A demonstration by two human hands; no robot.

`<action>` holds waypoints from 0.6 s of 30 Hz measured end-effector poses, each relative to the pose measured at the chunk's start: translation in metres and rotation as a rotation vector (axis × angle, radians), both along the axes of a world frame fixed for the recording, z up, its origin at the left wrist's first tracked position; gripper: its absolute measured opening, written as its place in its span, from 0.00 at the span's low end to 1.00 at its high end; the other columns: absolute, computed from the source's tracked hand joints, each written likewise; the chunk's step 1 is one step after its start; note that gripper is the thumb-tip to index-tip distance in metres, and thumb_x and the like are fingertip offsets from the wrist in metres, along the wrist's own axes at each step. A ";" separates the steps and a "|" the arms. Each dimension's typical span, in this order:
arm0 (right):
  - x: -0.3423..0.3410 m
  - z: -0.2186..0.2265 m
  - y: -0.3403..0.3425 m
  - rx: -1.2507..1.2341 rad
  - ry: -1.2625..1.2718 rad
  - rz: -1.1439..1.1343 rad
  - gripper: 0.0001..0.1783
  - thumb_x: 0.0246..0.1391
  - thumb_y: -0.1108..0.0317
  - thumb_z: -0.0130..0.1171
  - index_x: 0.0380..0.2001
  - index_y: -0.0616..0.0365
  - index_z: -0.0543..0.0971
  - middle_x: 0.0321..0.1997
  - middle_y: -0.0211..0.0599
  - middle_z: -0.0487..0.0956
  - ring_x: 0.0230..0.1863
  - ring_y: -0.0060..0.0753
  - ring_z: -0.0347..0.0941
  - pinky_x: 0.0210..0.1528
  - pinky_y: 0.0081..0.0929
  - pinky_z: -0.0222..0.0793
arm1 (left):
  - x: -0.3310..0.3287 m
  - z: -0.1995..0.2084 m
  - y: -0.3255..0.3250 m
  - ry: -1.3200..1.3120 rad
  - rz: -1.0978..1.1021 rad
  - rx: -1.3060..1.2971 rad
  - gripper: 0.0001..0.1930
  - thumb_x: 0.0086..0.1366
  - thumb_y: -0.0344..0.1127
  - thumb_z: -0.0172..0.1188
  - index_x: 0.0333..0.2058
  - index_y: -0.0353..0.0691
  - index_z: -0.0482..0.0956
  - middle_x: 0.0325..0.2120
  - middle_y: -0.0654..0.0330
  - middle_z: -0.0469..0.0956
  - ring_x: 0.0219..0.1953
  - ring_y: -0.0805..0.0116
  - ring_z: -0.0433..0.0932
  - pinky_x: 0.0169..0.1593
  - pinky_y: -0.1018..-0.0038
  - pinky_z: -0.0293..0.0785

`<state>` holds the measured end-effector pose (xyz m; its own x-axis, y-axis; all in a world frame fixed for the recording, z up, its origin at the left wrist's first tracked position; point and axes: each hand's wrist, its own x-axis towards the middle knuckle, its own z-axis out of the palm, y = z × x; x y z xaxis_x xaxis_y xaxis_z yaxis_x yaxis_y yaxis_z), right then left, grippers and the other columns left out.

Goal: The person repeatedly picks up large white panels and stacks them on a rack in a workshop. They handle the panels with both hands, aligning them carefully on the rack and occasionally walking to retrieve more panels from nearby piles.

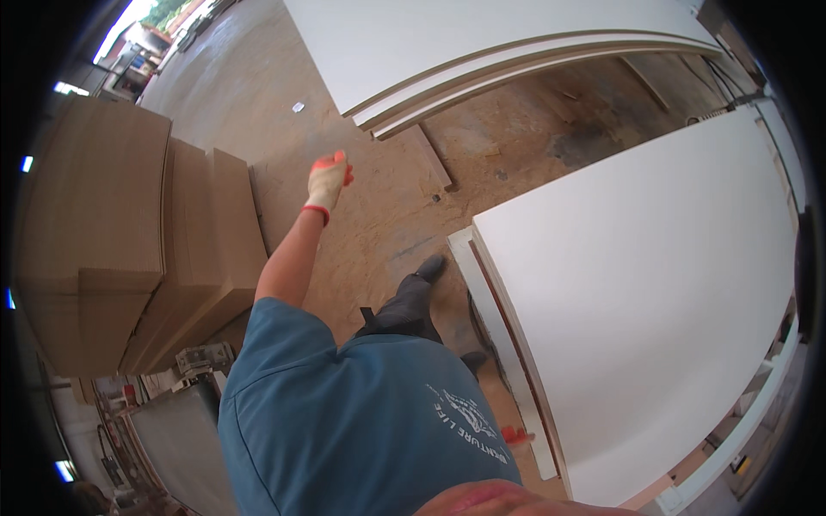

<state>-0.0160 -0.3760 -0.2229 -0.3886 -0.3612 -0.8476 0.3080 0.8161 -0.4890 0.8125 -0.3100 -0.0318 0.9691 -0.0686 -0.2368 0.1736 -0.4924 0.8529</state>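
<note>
My left hand (328, 184), in a cream work glove with orange-red fingers and a red cuff, is held out ahead of me over the floor. Its fingers are curled in, and nothing shows in them. My right hand (516, 435) is mostly hidden behind my blue shirt. Only red glove fingers show, sticking out beside the edge of a stack of white panels (637, 284) on my right; I cannot tell whether they touch it. Farther ahead lies another stack of large white panels (499, 43), with its layered edges facing me.
Tall stacks of brown boards (95, 189) stand close on my left, with machinery (202, 357) behind them. A wooden strip (432, 156) lies on the dusty floor (361, 206) under the far panels. A pale metal frame (744, 443) runs along the right stack's far side.
</note>
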 end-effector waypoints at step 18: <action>0.604 0.219 -0.153 -0.527 -0.797 1.168 0.34 0.77 0.47 0.48 0.72 0.63 0.66 0.54 0.48 0.83 0.47 0.43 0.83 0.51 0.40 0.82 | 0.023 0.131 -0.094 0.468 -0.583 0.270 0.28 0.75 0.52 0.45 0.30 0.31 0.79 0.24 0.52 0.82 0.19 0.62 0.80 0.30 0.63 0.80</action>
